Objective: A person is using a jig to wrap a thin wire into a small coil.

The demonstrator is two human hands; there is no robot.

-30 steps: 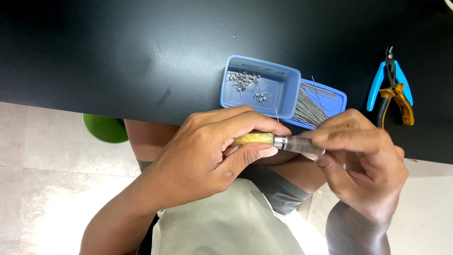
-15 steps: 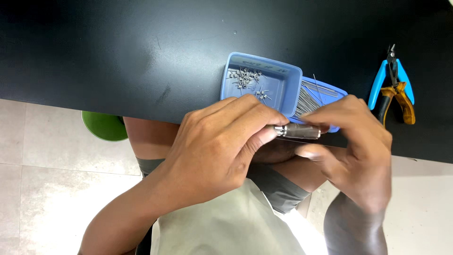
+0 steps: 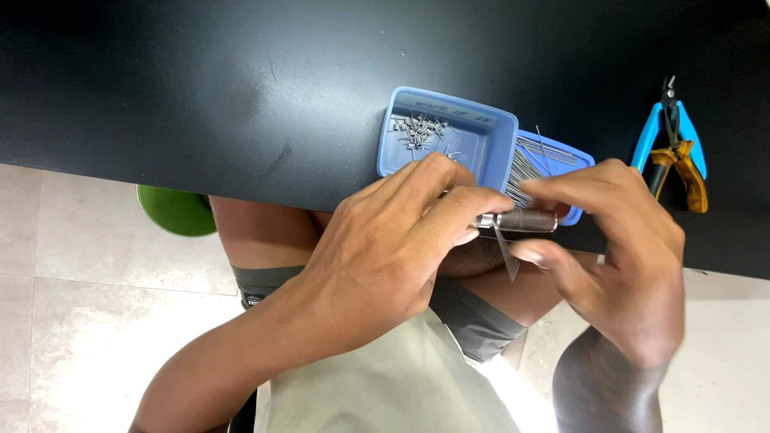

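My left hand [image 3: 385, 256] is closed around the handle of a small hand tool, which hides the handle. The tool's dark metal end [image 3: 521, 220] sticks out to the right, just past the table's near edge. My right hand [image 3: 618, 248] pinches that metal end, index finger above and thumb below. A thin metal pin [image 3: 505, 255] hangs down from the tool beside my right thumb. Just behind my hands stands a blue tray [image 3: 449, 100] with several small bent metal pieces. A second blue tray [image 3: 579, 160] beside it holds several long straight wires.
Blue-handled cutters [image 3: 670, 120] and orange-handled pliers [image 3: 686, 176] lie on the black table [image 3: 200, 88] at the right. A green round object [image 3: 172, 210] shows under the table edge at the left. My lap and a tiled floor are below.
My left hand has closed over the yellowish handle, which now is hidden. My right hand's fingers have spread out along the metal end, and a thin pin now hangs below the tool.
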